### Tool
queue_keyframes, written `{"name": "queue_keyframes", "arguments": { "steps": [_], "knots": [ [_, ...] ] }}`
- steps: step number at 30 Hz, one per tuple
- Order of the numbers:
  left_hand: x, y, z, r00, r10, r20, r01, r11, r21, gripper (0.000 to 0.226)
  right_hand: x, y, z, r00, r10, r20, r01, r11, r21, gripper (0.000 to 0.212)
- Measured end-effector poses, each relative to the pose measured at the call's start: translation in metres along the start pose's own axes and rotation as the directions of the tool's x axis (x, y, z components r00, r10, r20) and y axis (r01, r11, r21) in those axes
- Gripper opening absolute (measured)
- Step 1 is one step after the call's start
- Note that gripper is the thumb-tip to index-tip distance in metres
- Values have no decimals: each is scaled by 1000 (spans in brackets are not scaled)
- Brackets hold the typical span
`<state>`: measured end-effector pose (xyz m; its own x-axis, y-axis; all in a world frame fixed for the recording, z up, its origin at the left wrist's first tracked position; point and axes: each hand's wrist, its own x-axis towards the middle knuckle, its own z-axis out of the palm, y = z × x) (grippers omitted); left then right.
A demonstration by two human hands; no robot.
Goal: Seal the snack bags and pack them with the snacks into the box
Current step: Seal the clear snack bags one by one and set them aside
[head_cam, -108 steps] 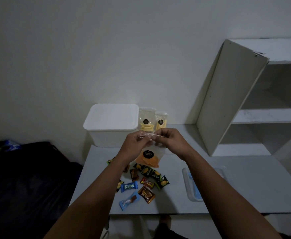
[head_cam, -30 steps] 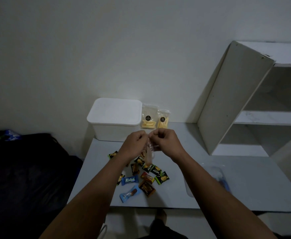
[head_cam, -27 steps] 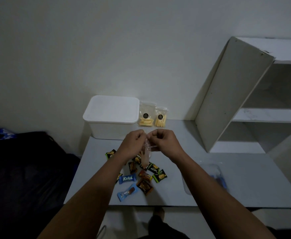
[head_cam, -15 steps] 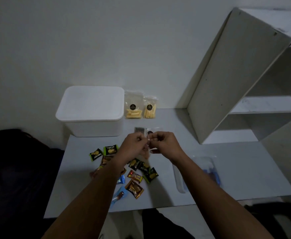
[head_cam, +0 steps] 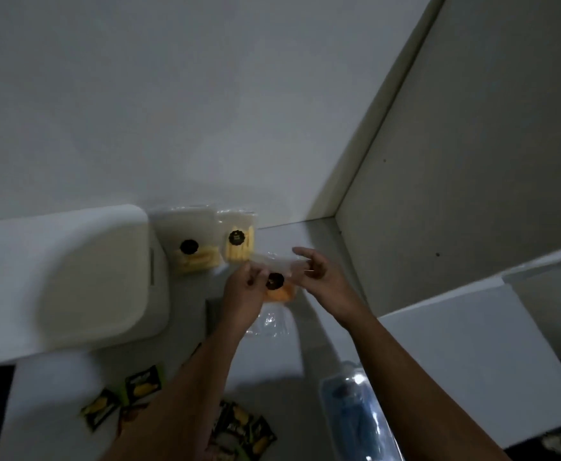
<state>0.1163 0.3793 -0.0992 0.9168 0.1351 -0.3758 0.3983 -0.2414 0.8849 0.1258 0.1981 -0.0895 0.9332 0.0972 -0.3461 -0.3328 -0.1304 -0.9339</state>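
Observation:
My left hand (head_cam: 241, 296) pinches a clear snack bag (head_cam: 280, 287) with orange chips and a black round sticker, held just above the table near the back wall. My right hand (head_cam: 317, 272) is at the bag's top right corner with its fingers spread and loosely curled, not gripping. Two more snack bags with yellow sticks (head_cam: 195, 252) (head_cam: 239, 242) lean against the wall. The white box (head_cam: 72, 277) with its lid on stands to the left. Wrapped candies (head_cam: 141, 387) (head_cam: 244, 434) lie scattered near the table's front.
Another clear plastic bag (head_cam: 269, 325) lies flat on the table under my hands. A clear tray holding something blue (head_cam: 355, 410) sits at the front right. A white shelf unit (head_cam: 455, 161) rises on the right, close to my right hand.
Both hands carried the chip bag forward toward the wall and the two leaning bags. My right hand's pinch on the bag's top has loosened. The view has moved in closer and lower.

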Motion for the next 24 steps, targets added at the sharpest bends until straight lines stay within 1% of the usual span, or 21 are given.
{"name": "queue_keyframes", "arguments": {
  "steps": [1, 3, 4, 5, 8, 11, 13, 15, 16, 20, 21, 22, 24],
  "knots": [
    [15, 0, 9, 1000, -8, -15, 7, 999, -36, 11, 17, 11, -3, 1000, -11, -12, 10, 999, -30, 39],
    [45, -2, 26, 1000, 9, -8, -10, 998, -60, 8, 51, 31, -7, 997, -35, -70, 26, 992, -125, 12],
    [57, -3, 33, 1000, 21, -3, -21, 997, -68, 7, 68, 38, -9, 993, -37, -110, 18, 987, -163, 9],
    [69, -4, 39, 1000, 16, -8, -17, 996, -90, 8, 85, 43, -11, 988, -32, -149, 5, 984, -177, 12],
    [97, -8, 54, 995, -2, -98, -11, 991, -133, 22, 131, 45, -15, 978, -30, -208, -12, 981, -195, 7],
    [105, -6, 58, 968, 10, -252, -19, 999, -33, 38, 172, 47, -9, 986, -10, -165, -24, 979, -201, 16],
    [105, -6, 56, 942, 29, -335, -20, 999, 29, 40, 193, 51, -2, 994, 1, -106, -23, 978, -206, 24],
    [101, -12, 52, 941, 63, -333, -26, 993, 113, 34, 200, 52, 7, 994, 24, -104, -44, 980, -194, 26],
    [98, -17, 48, 944, 65, -325, -21, 990, 137, 32, 198, 51, 11, 992, 28, -126, -52, 980, -194, 32],
    [75, -40, 25, 959, 38, -282, 39, 964, 263, 32, 162, 59, 14, 950, 86, -302, -146, 973, -180, 67],
    [67, -46, 20, 958, 17, -286, 73, 951, 299, 35, 148, 64, 11, 937, 94, -338, -166, 967, -191, 68],
    [59, -51, 14, 953, 6, -303, 100, 937, 334, 36, 133, 70, 9, 928, 96, -360, -180, 962, -207, 61],
    [45, -63, 6, 940, 0, -340, 152, 895, 419, 39, 102, 78, 8, 923, 140, -358, -241, 936, -256, 38]
  ]
}}
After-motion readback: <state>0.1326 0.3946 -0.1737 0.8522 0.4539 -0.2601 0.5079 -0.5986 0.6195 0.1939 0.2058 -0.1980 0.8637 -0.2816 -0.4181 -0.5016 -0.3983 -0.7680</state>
